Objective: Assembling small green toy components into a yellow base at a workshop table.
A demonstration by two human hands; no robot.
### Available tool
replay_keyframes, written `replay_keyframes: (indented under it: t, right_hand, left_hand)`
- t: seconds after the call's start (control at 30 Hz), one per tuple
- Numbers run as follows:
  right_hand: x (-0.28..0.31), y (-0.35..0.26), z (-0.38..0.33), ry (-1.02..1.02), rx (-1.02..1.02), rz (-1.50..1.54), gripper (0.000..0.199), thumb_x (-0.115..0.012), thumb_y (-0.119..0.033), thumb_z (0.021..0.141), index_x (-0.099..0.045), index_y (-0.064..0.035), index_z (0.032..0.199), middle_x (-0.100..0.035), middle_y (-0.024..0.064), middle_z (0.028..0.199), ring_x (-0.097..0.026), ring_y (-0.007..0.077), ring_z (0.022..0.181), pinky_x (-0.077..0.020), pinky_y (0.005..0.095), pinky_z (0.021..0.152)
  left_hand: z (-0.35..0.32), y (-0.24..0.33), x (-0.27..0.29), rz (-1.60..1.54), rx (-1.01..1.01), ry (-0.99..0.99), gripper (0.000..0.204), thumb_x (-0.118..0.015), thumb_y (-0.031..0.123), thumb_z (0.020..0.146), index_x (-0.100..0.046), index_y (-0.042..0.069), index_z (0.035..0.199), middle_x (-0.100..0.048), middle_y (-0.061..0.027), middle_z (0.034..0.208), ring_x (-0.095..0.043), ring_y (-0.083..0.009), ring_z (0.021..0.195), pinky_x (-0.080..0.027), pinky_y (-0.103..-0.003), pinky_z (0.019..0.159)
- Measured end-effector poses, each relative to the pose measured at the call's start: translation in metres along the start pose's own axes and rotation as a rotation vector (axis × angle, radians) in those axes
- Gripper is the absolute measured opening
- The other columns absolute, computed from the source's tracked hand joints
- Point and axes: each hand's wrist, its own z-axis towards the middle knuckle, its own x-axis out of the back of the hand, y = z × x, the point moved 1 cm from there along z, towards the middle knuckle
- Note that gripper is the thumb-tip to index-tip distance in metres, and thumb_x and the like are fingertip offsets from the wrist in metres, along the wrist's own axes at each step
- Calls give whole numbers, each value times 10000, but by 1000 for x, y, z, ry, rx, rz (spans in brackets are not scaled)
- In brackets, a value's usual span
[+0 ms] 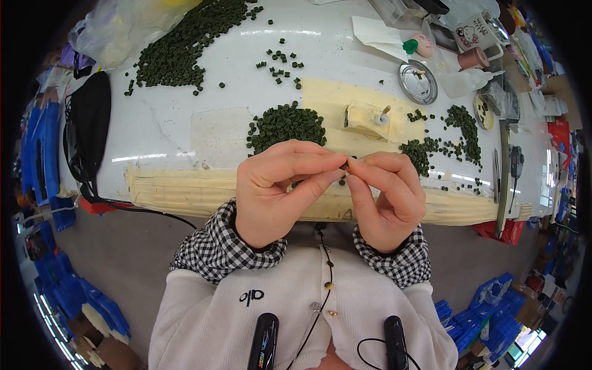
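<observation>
My left hand (274, 191) and my right hand (390, 196) meet fingertip to fingertip above the table's near edge. Both are closed in a pinch on one small dark piece (345, 165), mostly covered by the fingers; its exact kind is too small to tell. Just beyond my left hand lies a heap of small dark green pieces (286, 126). Past my right hand a small cream-coloured block fixture (367, 119) with an upright peg stands on the taped surface. A looser group of green pieces (419, 154) is spread to its right.
A large green heap (179, 52) lies far left beside a clear plastic bag (120, 37). Far right are a round metal lid (418, 82), a thread spool (473, 58), a white squeeze bottle (464, 82) and tweezers (496, 176). A black pouch (88, 126) lies at left.
</observation>
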Motion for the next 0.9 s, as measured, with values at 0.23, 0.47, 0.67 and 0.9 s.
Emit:
replay_keyframes:
  t: [0.23, 0.47, 0.67, 0.9]
  right_hand:
    - [1, -5, 1, -39, -3, 47, 298, -695, 83, 742, -684, -12, 1025, -592, 84, 871, -579, 140, 704, -472, 229, 604]
    - [0, 0, -3, -42, -101, 122, 284, -693, 67, 757, -689, -13, 1029, -602, 86, 885, -592, 146, 734, -472, 229, 626]
    - [1, 1, -4, -59, -122, 144, 294, -692, 70, 757, -688, -15, 1038, -602, 84, 890, -586, 141, 734, -470, 228, 624]
    - [6, 3, 0, -106, 42, 67, 319, -711, 76, 733, -688, -16, 1037, -592, 78, 883, -584, 154, 727, -483, 236, 619]
  left_hand:
    - [1, 1, 0, -270, 188, 55, 160, -646, -75, 816, -638, -70, 976, -659, -143, 985, -641, -161, 932, -529, -248, 819]
    - [2, 1, 2, 12, 4, 26, 167, -632, -86, 813, -666, -44, 970, -668, -112, 946, -642, -147, 873, -519, -228, 752]
    - [3, -1, 4, 113, -63, -5, 173, -632, -92, 806, -674, -36, 964, -666, -114, 948, -636, -138, 846, -512, -225, 731]
    - [1, -3, 4, -42, 50, -39, 182, -624, -105, 813, -669, -42, 977, -664, -119, 960, -632, -131, 873, -513, -224, 754]
